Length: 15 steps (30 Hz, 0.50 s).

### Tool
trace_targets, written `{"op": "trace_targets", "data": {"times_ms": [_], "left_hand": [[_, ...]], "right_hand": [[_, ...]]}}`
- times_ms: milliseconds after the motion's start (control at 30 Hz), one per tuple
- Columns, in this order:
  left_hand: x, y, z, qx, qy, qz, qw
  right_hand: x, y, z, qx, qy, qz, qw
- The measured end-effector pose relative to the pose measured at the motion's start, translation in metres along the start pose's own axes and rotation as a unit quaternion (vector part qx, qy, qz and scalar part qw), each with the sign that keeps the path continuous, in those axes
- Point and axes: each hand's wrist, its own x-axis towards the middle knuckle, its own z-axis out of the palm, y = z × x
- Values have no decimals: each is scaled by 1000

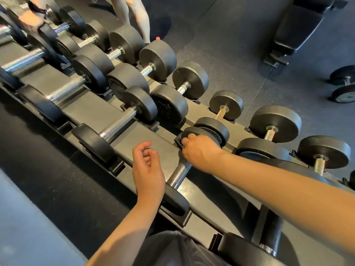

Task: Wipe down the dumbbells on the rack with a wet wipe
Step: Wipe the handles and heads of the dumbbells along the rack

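Observation:
A black dumbbell with a knurled steel handle (177,176) lies on the top tier of the grey rack (146,137), in front of me. My right hand (199,152) covers the far end of that handle, its fingers curled against the rim of the far head (192,131). My left hand (148,167) hovers just left of the handle with loosely curled fingers and holds nothing. No wet wipe shows; anything under my right palm is hidden. More black dumbbells (119,123) fill the rack to the left.
A lower tier holds several dumbbells (274,127) beyond my right hand. Another person's legs (134,18) stand behind the rack, and a blurred hand (30,18) is at the top left. A black bench (299,29) and floor dumbbells (343,87) sit at the right.

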Motion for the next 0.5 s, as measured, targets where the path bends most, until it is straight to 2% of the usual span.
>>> {"op": "trace_targets", "data": {"times_ms": [67, 133, 333, 433, 500], "left_hand": [[0, -1, 0, 3, 1, 15, 1000], [1, -2, 1, -9, 10, 9, 1000], [3, -4, 1, -32, 19, -2, 999], [3, -4, 1, -38, 22, -6, 999], [2, -4, 0, -37, 15, -1, 999]], "right_hand": [[7, 0, -2, -32, -29, 6, 999], [14, -1, -4, -30, -51, -23, 998], [20, -29, -19, 188, -94, -119, 970], [4, -38, -11, 183, 4, -144, 973], [-16, -31, 8, 199, 92, -111, 969]]}}
